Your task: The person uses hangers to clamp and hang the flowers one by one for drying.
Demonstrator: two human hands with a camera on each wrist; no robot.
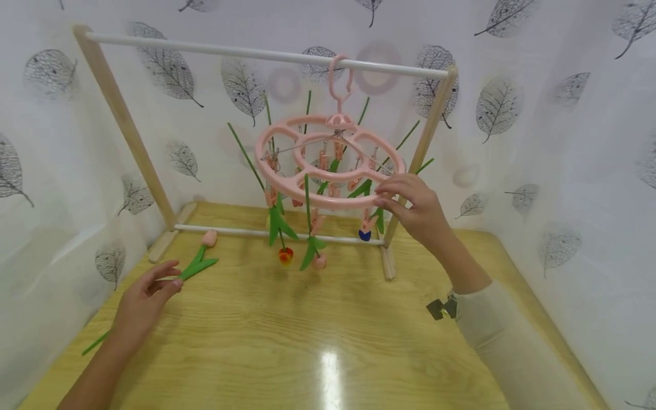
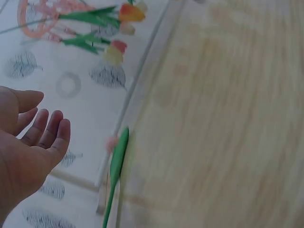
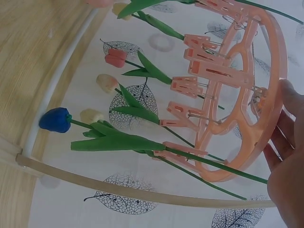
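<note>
A round pink clip hanger (image 1: 328,201) hangs by its hook from a rack's white bar. My right hand (image 1: 416,209) grips its near right rim between thumb and fingers. Artificial tulips dangle head-down from its clips, among them a red-and-yellow tulip (image 1: 286,255) and a blue tulip (image 3: 54,120). At the left, a pink tulip (image 1: 209,238) with green leaves lies on the table. Over its stem hovers my left hand (image 1: 140,302), fingers loosely bent. The left wrist view shows that hand apart from the tulip's green leaf (image 2: 119,154), with nothing in it.
The rack has wooden side posts (image 1: 125,125), an upper white bar (image 1: 205,48) and a lower white bar (image 1: 241,233). It stands at the back of the wood-grain table (image 1: 246,336). White leaf-print curtain (image 1: 543,148) surrounds the table at the back and sides.
</note>
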